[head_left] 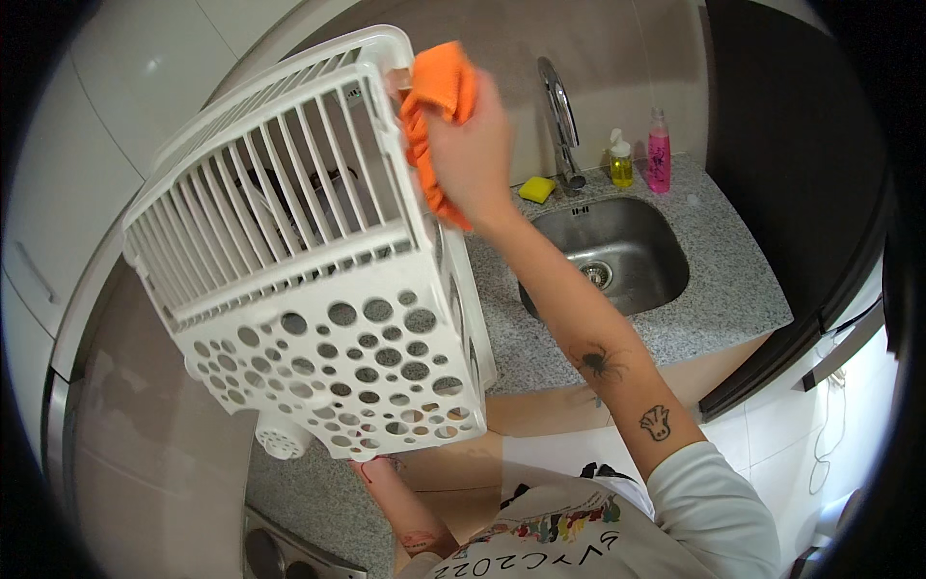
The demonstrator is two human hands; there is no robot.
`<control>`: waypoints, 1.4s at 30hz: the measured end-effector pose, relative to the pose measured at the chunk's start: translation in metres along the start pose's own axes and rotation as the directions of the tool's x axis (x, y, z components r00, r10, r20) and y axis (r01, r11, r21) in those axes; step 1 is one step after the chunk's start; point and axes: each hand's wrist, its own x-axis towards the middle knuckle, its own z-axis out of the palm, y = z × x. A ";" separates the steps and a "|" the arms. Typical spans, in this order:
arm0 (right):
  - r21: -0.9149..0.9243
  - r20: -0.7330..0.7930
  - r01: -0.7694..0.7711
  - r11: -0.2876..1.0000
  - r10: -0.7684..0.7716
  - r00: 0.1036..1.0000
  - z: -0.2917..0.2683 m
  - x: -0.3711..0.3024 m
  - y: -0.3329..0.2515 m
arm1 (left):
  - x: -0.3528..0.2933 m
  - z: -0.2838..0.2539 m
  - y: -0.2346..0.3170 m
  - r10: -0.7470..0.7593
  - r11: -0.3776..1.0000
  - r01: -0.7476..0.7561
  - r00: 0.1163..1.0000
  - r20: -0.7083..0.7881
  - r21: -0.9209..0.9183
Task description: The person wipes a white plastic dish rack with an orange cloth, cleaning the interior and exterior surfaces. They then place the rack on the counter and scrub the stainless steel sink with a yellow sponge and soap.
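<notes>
A white plastic dish rack, with slatted upper sides and a lower panel full of round holes, is held up tilted over the counter at the left. My left hand is at its lower edge and supports it, with the fingers mostly hidden behind the plastic. My right hand is closed round a bunched orange cloth and presses it against the rack's upper right edge. Slight blur softens this hand.
A steel sink with a curved tap is set in the speckled grey counter. Behind it are a yellow sponge, a yellow pump bottle and a pink bottle. A stove edge shows at lower left.
</notes>
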 end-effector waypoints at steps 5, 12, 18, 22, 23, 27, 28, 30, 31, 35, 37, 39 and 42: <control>-0.167 0.105 0.058 0.984 -0.041 0.994 -0.008 0.010 0.008 | -0.003 -0.005 -0.006 -0.016 1.000 0.016 1.000 0.003 -0.026; -0.329 0.168 0.043 0.943 0.013 0.986 -0.012 -0.013 0.016 | -0.003 -0.017 -0.013 -0.045 0.996 0.044 0.999 -0.011 -0.076; -0.219 0.192 -0.356 0.909 0.398 0.897 -0.050 -0.080 -0.010 | 0.004 -0.027 -0.011 -0.043 0.995 0.040 0.999 -0.031 -0.094; 0.325 0.071 -0.433 0.841 0.435 0.898 -0.082 -0.047 -0.010 | 0.008 -0.021 -0.008 -0.042 0.995 0.039 0.999 -0.028 -0.093; 0.508 0.009 -0.283 0.814 0.323 0.946 -0.082 -0.033 -0.018 | 0.006 -0.020 -0.009 -0.044 0.994 0.042 0.999 -0.018 -0.097; 0.280 0.312 -0.173 0.944 0.081 0.947 -0.048 -0.024 -0.049 | 0.008 -0.034 0.000 -0.044 0.993 0.046 0.999 0.023 -0.111; 0.006 0.330 0.090 0.996 -0.087 0.940 -0.034 -0.027 -0.048 | 0.006 -0.042 0.007 -0.037 0.994 0.040 0.999 0.038 -0.104; -0.454 0.366 0.425 0.783 -0.271 0.890 -0.014 -0.025 -0.035 | 0.003 -0.062 0.011 -0.056 0.991 0.065 0.995 0.087 -0.114; -0.455 0.262 0.287 0.843 -0.182 0.948 -0.009 -0.026 -0.026 | 0.002 -0.068 0.012 -0.056 0.991 0.067 0.994 0.095 -0.115; -0.377 0.081 0.110 0.920 -0.085 0.993 -0.008 -0.024 -0.004 | 0.000 -0.081 0.018 -0.067 0.988 0.081 0.992 0.111 -0.129; -0.467 0.048 0.115 0.877 -0.105 0.993 -0.010 -0.022 0.007 | -0.001 -0.079 0.021 -0.088 0.982 0.116 0.979 0.184 -0.147; -0.527 0.053 0.170 0.833 -0.167 0.985 -0.010 -0.020 0.022 | -0.007 -0.079 0.032 -0.111 0.976 0.161 0.947 0.300 -0.146; -0.580 0.180 0.338 0.741 -0.288 0.941 -0.018 -0.007 0.039 | -0.011 -0.083 0.039 0.000 0.991 0.029 0.977 0.215 -0.129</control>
